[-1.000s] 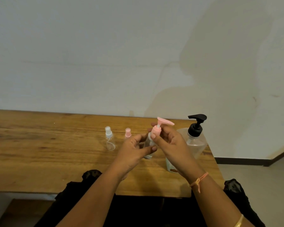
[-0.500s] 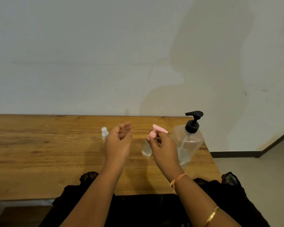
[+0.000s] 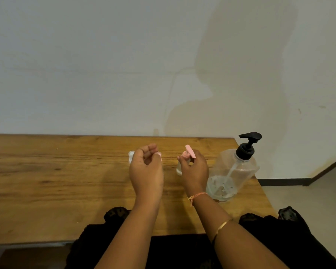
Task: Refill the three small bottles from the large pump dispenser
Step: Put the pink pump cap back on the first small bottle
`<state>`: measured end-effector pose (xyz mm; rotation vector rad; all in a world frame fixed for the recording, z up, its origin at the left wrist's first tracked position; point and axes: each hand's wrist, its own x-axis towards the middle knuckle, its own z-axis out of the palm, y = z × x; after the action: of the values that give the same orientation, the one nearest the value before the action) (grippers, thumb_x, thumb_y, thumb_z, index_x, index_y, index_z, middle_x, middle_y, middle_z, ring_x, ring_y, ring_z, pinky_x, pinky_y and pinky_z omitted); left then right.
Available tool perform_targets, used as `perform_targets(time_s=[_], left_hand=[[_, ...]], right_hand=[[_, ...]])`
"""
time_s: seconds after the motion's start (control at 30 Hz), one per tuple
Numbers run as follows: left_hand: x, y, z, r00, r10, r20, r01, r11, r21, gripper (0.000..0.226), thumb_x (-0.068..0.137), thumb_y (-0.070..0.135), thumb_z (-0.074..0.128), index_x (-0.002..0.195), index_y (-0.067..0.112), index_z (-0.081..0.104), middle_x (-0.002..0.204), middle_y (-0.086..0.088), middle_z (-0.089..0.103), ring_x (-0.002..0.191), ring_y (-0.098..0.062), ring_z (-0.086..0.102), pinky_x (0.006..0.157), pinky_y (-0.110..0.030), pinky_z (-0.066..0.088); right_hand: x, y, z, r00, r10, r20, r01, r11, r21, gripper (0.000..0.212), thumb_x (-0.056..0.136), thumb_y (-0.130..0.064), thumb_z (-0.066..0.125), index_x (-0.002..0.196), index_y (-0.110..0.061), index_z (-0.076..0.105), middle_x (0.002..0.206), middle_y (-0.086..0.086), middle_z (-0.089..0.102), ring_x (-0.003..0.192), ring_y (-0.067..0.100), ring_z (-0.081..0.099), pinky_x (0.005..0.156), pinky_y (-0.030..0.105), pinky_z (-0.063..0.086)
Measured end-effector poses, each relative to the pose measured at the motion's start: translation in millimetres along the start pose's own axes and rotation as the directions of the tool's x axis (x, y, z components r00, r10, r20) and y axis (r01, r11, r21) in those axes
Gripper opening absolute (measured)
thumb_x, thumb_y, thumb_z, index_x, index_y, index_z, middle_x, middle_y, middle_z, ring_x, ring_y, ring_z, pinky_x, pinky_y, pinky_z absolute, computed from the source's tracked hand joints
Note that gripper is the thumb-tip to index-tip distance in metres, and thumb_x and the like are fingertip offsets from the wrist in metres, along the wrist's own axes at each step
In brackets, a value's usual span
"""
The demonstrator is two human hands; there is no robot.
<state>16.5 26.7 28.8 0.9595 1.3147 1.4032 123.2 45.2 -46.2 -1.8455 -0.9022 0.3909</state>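
Grained wood table [image 3: 47, 181], bulbous clear dispenser [image 3: 239, 171], right hand [image 3: 195, 171] seemingly around pink-topped bottle [image 3: 179, 169]

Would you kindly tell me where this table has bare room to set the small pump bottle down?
The table's left half, left of the white-capped bottle, is bare wood. A narrow gap lies between the left hand and right hand. Crowded at right: the pump bottle in the right hand, then the large dispenser at the corner.
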Motion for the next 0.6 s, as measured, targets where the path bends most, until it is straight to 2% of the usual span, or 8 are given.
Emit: perform_targets(time_s=[0.13, 0.27, 0.47, 0.6], left_hand=[[1.6, -1.7, 2.5, 1.0, -0.002, -0.009, 0.002, 1.0, -0.016, 0.027, 0.085, -0.001, 0.057, 0.086, 0.026, 0.061, 0.089, 0.011, 0.064, 0.083, -0.002, 0.06, 0.08, -0.025, 0.052], [1.8, -2.5, 4.2, 1.0, -0.001, -0.011, 0.001, 1.0, -0.024, 0.028, 0.085, -0.002, 0.057, 0.086, 0.025, 0.062, 0.088, 0.011, 0.064, 0.084, -0.004, 0.061, 0.085, -0.028, 0.053], [1.8, -6.4, 5.7, 1.0, 0.004, 0.0, -0.004, 1.0, -0.001, 0.03, 0.085, -0.001, 0.058, 0.085, 0.028, 0.061, 0.089, 0.012, 0.064, 0.086, -0.004, 0.061, 0.085, -0.028, 0.053], [1.8, -11.4, 5.8, 1.0, 0.003, 0.003, -0.003, 1.0, 0.02, 0.03, 0.086, 0.001, 0.058, 0.083, 0.031, 0.059, 0.09, 0.012, 0.064, 0.092, -0.007, 0.062, 0.083, -0.025, 0.051]], right_hand=[[13.1, 4.2, 10.2, 1.0, 0.02, 0.009, -0.02, 0.997, -0.069, 0.023, 0.084, -0.03, 0.066, 0.103, -0.019, 0.061, 0.102, 0.004, 0.06, 0.091, 0.018, 0.053, 0.071, 0.025, 0.036], [19.4, 6.9, 15.2, 1.0, 0.005, 0.009, -0.004, 0.995, -0.098, 0.025, 0.086, -0.033, 0.063, 0.105, -0.015, 0.06, 0.102, 0.007, 0.059, 0.088, 0.019, 0.051, 0.068, 0.027, 0.037], [15.5, 7.9, 14.1, 0.999, 0.029, 0.018, -0.028, 0.998, -0.055, 0.029, 0.09, -0.039, 0.055, 0.109, -0.018, 0.059, 0.108, 0.003, 0.059, 0.097, 0.019, 0.054, 0.07, 0.028, 0.039], [8.1, 6.6, 8.0, 0.993, 0.105, 0.061, -0.103, 0.994, -0.033, 0.05, 0.082, -0.039, 0.066, 0.125, -0.019, 0.05, 0.119, 0.0, 0.055, 0.108, 0.018, 0.053, 0.082, 0.034, 0.047]])
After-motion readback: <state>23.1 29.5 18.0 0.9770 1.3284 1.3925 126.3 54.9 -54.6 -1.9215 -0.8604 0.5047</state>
